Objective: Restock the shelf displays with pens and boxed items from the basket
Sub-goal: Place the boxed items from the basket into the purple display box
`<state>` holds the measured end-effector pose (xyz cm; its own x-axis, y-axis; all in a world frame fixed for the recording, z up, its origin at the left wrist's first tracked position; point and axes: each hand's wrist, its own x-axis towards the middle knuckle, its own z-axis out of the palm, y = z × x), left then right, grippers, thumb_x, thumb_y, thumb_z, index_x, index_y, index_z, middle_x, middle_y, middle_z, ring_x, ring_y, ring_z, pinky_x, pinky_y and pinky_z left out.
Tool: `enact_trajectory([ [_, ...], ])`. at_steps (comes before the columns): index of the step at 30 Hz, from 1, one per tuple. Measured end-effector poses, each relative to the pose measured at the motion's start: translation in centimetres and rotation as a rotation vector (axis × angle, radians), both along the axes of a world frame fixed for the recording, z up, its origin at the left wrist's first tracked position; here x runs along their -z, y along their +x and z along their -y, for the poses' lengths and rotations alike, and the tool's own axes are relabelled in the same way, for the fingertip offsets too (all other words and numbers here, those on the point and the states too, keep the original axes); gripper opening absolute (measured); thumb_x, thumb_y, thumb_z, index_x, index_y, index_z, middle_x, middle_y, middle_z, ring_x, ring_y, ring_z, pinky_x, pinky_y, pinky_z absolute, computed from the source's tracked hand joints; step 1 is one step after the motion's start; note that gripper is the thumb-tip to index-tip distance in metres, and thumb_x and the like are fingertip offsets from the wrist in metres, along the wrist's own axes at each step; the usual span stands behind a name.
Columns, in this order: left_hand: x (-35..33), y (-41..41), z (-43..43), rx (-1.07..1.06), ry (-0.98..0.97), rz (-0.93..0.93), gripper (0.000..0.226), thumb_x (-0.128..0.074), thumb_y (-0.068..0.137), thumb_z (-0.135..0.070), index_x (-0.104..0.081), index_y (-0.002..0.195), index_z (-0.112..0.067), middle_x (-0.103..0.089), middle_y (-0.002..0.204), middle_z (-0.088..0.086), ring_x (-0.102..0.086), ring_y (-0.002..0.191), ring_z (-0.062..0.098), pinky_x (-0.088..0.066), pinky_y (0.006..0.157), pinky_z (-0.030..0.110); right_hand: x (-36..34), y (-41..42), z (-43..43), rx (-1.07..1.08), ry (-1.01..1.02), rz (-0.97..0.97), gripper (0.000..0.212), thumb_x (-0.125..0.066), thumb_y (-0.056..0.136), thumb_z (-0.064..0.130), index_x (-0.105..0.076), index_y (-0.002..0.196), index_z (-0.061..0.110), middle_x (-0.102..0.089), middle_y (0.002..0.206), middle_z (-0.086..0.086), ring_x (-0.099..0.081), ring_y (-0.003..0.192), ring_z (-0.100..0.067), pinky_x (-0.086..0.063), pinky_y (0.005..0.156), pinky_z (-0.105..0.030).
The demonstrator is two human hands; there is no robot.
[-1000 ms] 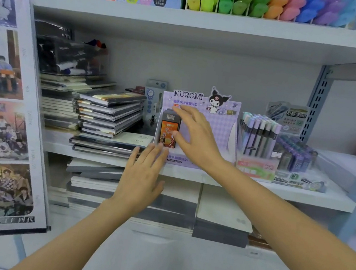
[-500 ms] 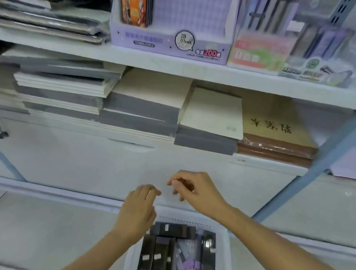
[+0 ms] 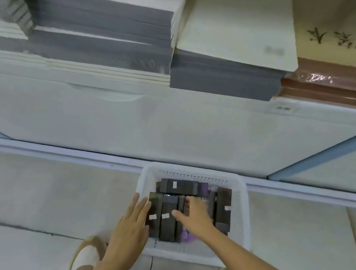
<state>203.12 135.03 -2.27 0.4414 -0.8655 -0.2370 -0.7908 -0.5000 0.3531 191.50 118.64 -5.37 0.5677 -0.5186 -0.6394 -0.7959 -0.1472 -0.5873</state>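
Down at the basket (image 3: 246,214) on the floor, left hand (image 3: 133,225) rests flat-fingered at its left rim, right hand (image 3: 197,221) spreads open over the dark boxes (image 3: 167,222) inside, gripping nothing, so plenty looks left to shelve.

White perforated plastic basket (image 3: 245,216) at lower centre, dark matt cardboard boxes (image 3: 167,220) inside, glossy shrink-wrapped brown book stack (image 3: 340,90) upper right, matt grey paper pads (image 3: 100,28) upper left, smooth pale floor tiles (image 3: 48,194)
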Motion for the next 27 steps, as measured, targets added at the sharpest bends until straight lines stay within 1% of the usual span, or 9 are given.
enact_trajectory([
  [2, 0.4, -0.1, -0.1, 0.001, -0.081, 0.015, 0.065, -0.077, 0.073, 0.001, -0.055, 0.134, -0.001, -0.045, 0.147, 0.014, -0.032, 0.139, 0.034, -0.059, 0.083, 0.034, 0.9, 0.6, -1.0, 0.074, -0.045, 0.023, 0.07, -0.067, 0.085, 0.047, -0.038, 0.14, 0.013, -0.046, 0.142, -0.006, -0.047, 0.127, -0.02, -0.039, 0.105, -0.032],
  [5, 0.7, 0.0, -0.1, -0.011, -0.141, 0.052, 0.069, -0.081, 0.064, 0.007, -0.059, 0.129, -0.001, -0.053, 0.14, 0.014, -0.043, 0.132, 0.035, -0.061, 0.067, 0.029, 1.8, 0.9, -2.1, 0.146, -0.119, 0.031, 0.074, -0.072, 0.081, 0.046, -0.037, 0.138, 0.012, -0.047, 0.137, -0.005, -0.049, 0.124, -0.02, -0.04, 0.1, -0.03],
  [10, 1.1, -0.2, -0.2, -0.012, -0.13, 0.093, 0.06, -0.079, 0.07, 0.003, -0.061, 0.126, -0.004, -0.054, 0.14, 0.013, -0.038, 0.137, 0.036, -0.053, 0.09, 0.04, 2.2, 1.0, -2.3, 0.152, -0.172, 0.12, 0.052, -0.074, 0.082, 0.03, -0.043, 0.121, 0.015, -0.048, 0.114, 0.003, -0.053, 0.108, -0.013, -0.038, 0.084, -0.014],
  [15, 0.9, -0.3, 0.3, -0.024, -0.104, 0.16, 0.052, -0.08, 0.069, -0.002, -0.065, 0.119, -0.006, -0.06, 0.132, 0.014, -0.048, 0.131, 0.037, -0.041, 0.104, 0.052, 1.8, 0.7, -1.5, 0.232, 0.034, 0.167, 0.054, -0.071, 0.086, 0.02, -0.043, 0.131, 0.011, -0.056, 0.124, -0.003, -0.054, 0.116, -0.018, -0.045, 0.098, -0.028],
  [17, 0.8, -0.4, 0.7, -0.028, -0.165, 0.12, 0.048, -0.078, 0.072, -0.003, -0.065, 0.118, -0.007, -0.061, 0.129, 0.013, -0.051, 0.127, 0.036, -0.043, 0.103, 0.052, 1.2, 0.2, -0.6, 0.237, 0.089, 0.198, 0.043, -0.069, 0.088, 0.021, -0.047, 0.125, 0.015, -0.058, 0.116, 0.002, -0.056, 0.113, -0.018, -0.048, 0.089, -0.024],
  [19, 0.5, -0.6, 1.3, -0.082, -0.254, -0.078, 0.045, -0.07, 0.084, -0.01, -0.056, 0.126, -0.015, -0.057, 0.13, 0.004, -0.05, 0.123, 0.018, -0.045, 0.103, 0.033, 0.1, -0.3, 0.2, 0.293, 0.189, 0.268, 0.038, -0.069, 0.087, 0.022, -0.049, 0.119, 0.02, -0.06, 0.111, 0.008, -0.058, 0.11, -0.012, -0.048, 0.081, -0.017],
  [21, -0.1, -1.0, 2.2, -0.231, -0.269, -0.456, 0.051, -0.066, 0.09, -0.024, -0.042, 0.135, -0.029, -0.051, 0.129, -0.01, -0.051, 0.114, -0.001, -0.044, 0.094, 0.013, -1.3, -0.6, 0.8, 0.333, 0.282, 0.343, 0.039, -0.071, 0.086, 0.024, -0.052, 0.12, 0.024, -0.063, 0.112, 0.011, -0.061, 0.103, -0.003, -0.05, 0.078, -0.014],
  [24, -0.8, -1.4, 3.9, -0.448, -0.242, -0.989, 0.073, -0.078, 0.074, -0.038, -0.038, 0.135, -0.032, -0.059, 0.12, -0.012, -0.064, 0.103, 0.004, -0.055, 0.08, 0.02, -3.3, -0.5, 1.2, 0.279, 0.395, 0.422, 0.034, -0.073, 0.084, 0.028, -0.058, 0.114, 0.035, -0.069, 0.107, 0.013, -0.064, 0.096, 0.005, -0.05, 0.071, -0.009],
  [27, -1.3, -1.2, 4.5, -0.539, -0.174, -1.164, 0.057, -0.082, 0.072, -0.028, -0.054, 0.121, -0.022, -0.071, 0.105, -0.001, -0.07, 0.092, 0.01, -0.055, 0.069, 0.019, -4.5, -0.1, 0.9, 0.135, 0.465, 0.45, 0.022, -0.07, 0.087, 0.032, -0.065, 0.108, 0.035, -0.071, 0.107, 0.011, -0.067, 0.1, -0.006, -0.054, 0.081, -0.019],
])
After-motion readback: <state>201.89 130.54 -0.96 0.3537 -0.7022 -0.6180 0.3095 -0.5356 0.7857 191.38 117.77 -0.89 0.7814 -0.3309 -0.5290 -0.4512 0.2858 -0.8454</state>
